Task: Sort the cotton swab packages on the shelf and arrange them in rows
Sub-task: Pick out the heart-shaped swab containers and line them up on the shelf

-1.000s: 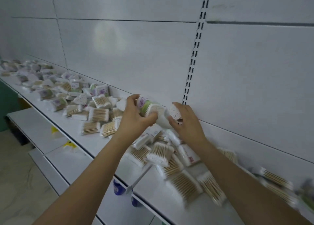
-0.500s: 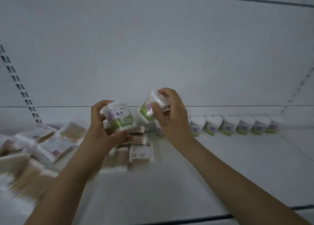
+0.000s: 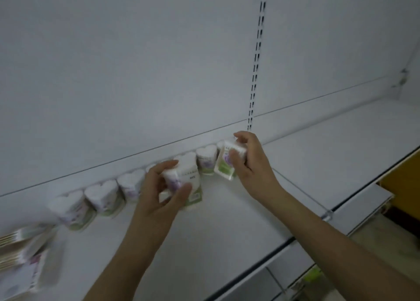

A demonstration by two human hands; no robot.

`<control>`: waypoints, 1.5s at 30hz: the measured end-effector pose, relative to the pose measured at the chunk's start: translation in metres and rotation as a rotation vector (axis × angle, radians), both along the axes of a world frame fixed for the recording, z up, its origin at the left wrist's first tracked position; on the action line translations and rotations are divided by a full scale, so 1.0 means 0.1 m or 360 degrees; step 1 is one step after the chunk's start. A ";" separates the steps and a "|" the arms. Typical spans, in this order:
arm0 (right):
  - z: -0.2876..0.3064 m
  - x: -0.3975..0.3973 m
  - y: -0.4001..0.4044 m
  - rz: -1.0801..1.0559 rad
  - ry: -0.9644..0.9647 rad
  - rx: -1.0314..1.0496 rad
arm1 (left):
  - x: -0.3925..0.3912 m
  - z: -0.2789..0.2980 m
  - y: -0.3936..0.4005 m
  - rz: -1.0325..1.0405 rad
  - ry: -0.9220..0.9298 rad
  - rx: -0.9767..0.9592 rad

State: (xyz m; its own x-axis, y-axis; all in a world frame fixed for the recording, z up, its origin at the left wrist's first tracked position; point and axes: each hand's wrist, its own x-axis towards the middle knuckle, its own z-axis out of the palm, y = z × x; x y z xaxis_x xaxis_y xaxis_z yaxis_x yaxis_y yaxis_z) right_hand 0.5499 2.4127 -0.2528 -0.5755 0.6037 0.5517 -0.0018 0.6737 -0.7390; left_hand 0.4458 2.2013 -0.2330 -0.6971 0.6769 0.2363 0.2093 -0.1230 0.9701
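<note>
Cotton swab packages (image 3: 103, 196), heart-shaped tubs, stand in a row along the back of the white shelf (image 3: 227, 228). My left hand (image 3: 159, 193) grips one tub (image 3: 184, 182) in front of the row. My right hand (image 3: 247, 164) pinches another tub (image 3: 227, 164), tilted, at the row's right end. Blurred flat packs (image 3: 20, 255) lie far left.

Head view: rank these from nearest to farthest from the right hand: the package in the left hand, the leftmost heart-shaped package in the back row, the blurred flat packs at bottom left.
From the right hand:
1. Package in the left hand, just left of it.
2. Leftmost heart-shaped package, far end of the row.
3. Blurred flat packs, bottom-left corner.
</note>
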 end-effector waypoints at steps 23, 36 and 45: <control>-0.60 0.30 1.37 0.0055 -0.0329 0.0622 | 0.23 -0.65 1.75 0.0595 0.1632 -0.0489; -0.62 0.24 1.44 0.0052 -0.0373 0.0651 | 0.16 -0.74 1.86 0.0714 0.1877 -0.0574; -0.58 0.25 1.40 0.0030 -0.0399 0.0670 | 0.16 -0.70 1.85 0.0631 0.1759 -0.0550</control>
